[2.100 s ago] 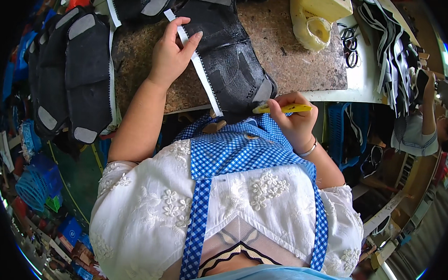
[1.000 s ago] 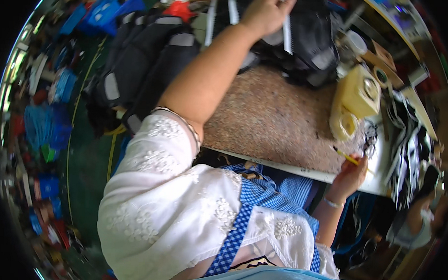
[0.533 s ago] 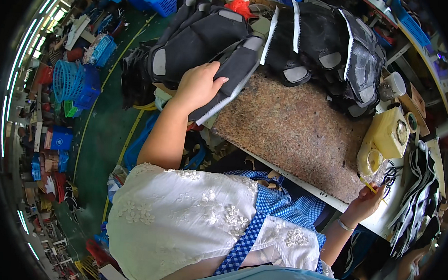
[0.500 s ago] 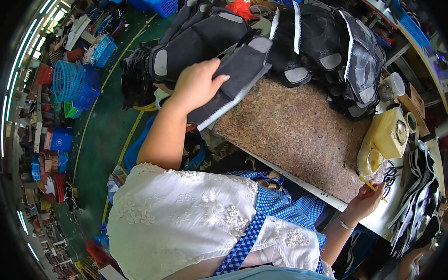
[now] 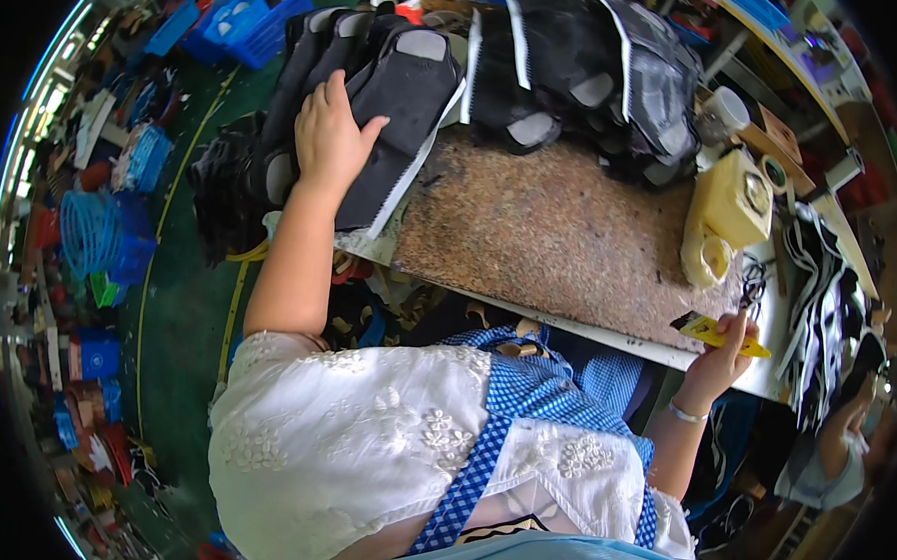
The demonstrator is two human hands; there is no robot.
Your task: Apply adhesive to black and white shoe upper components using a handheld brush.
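My left hand (image 5: 332, 143) is over a pile of flat black fabric pieces at the left end of the table, its fingers stretched and thumb apart. Beneath and beside it lies a black piece (image 5: 401, 108) with a grey patch at its far end and a white edge along its right side. My right hand (image 5: 717, 370) is closed around a yellow flat brush (image 5: 731, 337) with a dark tip, at the table's near right edge. Beyond that hand stands a yellow plastic container (image 5: 737, 208) with a cut-open spout part.
A speckled brown board (image 5: 546, 234) covers the tabletop. More black pieces (image 5: 578, 75) with white edges overlap along its far side. Black-and-white strips (image 5: 818, 296) hang at the right, near a white tub (image 5: 724, 114). Blue baskets (image 5: 234, 25) stand on the green floor at left.
My left hand has moved left and let go of the black piece, which now lies on the pile. My right hand has turned the yellow brush so its flat side shows.
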